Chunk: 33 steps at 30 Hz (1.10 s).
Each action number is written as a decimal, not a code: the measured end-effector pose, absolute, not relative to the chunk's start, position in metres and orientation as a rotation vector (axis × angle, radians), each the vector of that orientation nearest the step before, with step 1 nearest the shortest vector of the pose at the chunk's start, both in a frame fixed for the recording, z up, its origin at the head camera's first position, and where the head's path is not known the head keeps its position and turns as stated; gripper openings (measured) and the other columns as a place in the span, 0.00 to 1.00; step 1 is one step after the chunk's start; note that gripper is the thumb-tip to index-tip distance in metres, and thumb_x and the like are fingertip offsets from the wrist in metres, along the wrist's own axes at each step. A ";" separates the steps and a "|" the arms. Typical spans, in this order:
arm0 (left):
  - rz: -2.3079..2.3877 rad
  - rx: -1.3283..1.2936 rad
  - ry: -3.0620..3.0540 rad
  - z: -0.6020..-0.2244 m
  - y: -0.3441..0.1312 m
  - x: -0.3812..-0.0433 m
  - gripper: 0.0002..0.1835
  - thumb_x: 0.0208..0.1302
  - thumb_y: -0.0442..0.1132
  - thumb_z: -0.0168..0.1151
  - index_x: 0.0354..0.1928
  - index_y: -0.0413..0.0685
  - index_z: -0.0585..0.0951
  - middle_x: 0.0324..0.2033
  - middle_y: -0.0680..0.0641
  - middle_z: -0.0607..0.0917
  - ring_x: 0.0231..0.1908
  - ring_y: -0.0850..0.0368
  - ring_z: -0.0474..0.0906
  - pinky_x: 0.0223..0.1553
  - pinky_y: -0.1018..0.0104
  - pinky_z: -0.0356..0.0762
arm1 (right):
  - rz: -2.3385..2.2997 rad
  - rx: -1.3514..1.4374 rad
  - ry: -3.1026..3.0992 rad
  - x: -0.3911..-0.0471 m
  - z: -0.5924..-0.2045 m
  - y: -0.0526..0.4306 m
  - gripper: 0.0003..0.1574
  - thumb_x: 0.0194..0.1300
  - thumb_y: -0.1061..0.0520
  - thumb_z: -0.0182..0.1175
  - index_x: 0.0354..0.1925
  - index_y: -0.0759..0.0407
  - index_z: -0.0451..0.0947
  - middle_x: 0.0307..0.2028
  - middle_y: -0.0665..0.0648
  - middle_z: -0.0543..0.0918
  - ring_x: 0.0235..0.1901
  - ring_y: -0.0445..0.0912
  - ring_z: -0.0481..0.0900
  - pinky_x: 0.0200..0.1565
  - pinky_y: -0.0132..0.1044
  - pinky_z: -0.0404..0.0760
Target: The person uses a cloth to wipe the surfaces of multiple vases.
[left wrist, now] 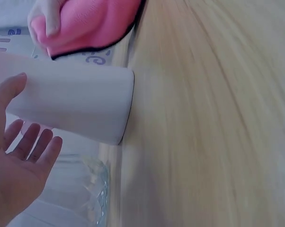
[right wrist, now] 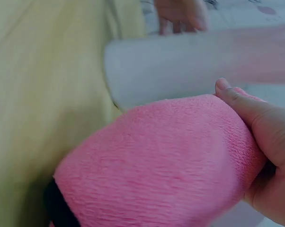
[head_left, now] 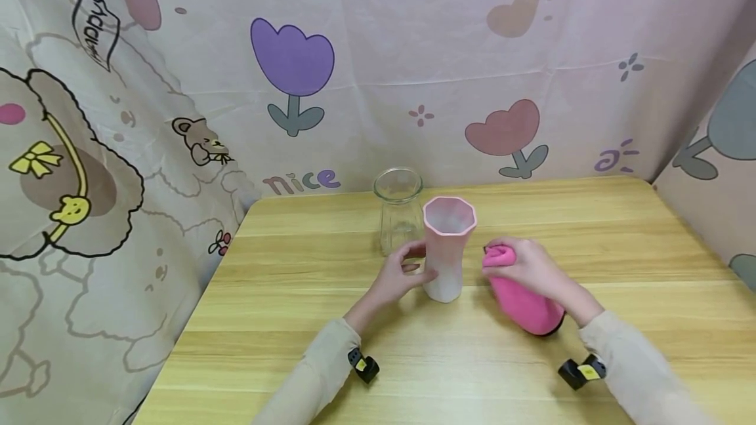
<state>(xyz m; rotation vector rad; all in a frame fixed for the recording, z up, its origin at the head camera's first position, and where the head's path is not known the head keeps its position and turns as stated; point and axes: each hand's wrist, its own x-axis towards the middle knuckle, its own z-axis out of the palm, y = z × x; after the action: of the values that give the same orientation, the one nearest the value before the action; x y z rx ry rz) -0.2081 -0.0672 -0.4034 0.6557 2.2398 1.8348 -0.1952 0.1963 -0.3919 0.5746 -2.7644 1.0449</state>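
Observation:
A tall vase [head_left: 445,254], pink at its faceted rim and fading to white below, stands upright on the wooden table. Beside its left side is my left hand [head_left: 403,273], thumb toward the front; in the left wrist view its fingers [left wrist: 50,150] are loosely bent and spread, not wrapped round the vase. Whether the thumb touches it is hard to tell. To the right of the vase, my right hand [head_left: 528,266] grips a bunched pink cloth [head_left: 525,307] with black edging. The cloth hangs down from the hand, its fuzzy surface filling much of the right wrist view.
A clear glass vase [head_left: 398,212] stands behind and left of the pink one, partly covered by it and my left hand. The wooden table [head_left: 283,320] reaches back to a printed curtain [head_left: 378,71]; another curtain hangs along the left side.

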 end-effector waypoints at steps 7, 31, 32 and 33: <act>1.819 0.661 2.225 -0.402 -0.089 -0.208 0.26 0.54 0.29 0.62 0.55 0.28 0.68 0.52 0.28 0.71 0.54 0.34 0.66 0.57 0.44 0.65 | 0.894 0.420 -2.830 -0.192 -0.373 0.238 0.32 0.50 0.47 0.67 0.45 0.70 0.75 0.38 0.66 0.82 0.42 0.62 0.77 0.44 0.56 0.74; 1.743 0.539 2.425 -0.412 -0.141 -0.204 0.21 0.57 0.25 0.56 0.53 0.24 0.68 0.46 0.27 0.74 0.48 0.34 0.71 0.49 0.62 0.76 | 0.733 -0.070 -2.941 -0.224 -0.425 0.267 0.53 0.55 0.33 0.55 0.57 0.78 0.59 0.38 0.81 0.72 0.31 0.63 0.74 0.25 0.46 0.75; 1.743 0.535 2.429 -0.413 -0.142 -0.204 0.21 0.57 0.25 0.56 0.53 0.24 0.68 0.46 0.27 0.74 0.48 0.34 0.71 0.48 0.63 0.76 | 0.733 -0.076 -2.941 -0.225 -0.427 0.266 0.54 0.56 0.32 0.54 0.58 0.78 0.57 0.40 0.82 0.72 0.33 0.65 0.74 0.27 0.48 0.75; 1.741 0.533 2.437 -0.413 -0.143 -0.204 0.20 0.57 0.24 0.56 0.53 0.24 0.68 0.46 0.26 0.74 0.47 0.34 0.71 0.48 0.64 0.77 | 0.731 -0.080 -2.941 -0.226 -0.428 0.265 0.55 0.57 0.32 0.53 0.59 0.78 0.55 0.42 0.83 0.71 0.35 0.67 0.74 0.29 0.51 0.75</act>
<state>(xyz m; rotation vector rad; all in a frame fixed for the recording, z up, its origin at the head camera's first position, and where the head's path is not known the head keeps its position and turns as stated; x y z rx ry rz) -0.2041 -0.1429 -0.4131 0.5333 2.4367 1.7414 -0.2259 0.2649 -0.4278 -0.0800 -2.9413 0.7308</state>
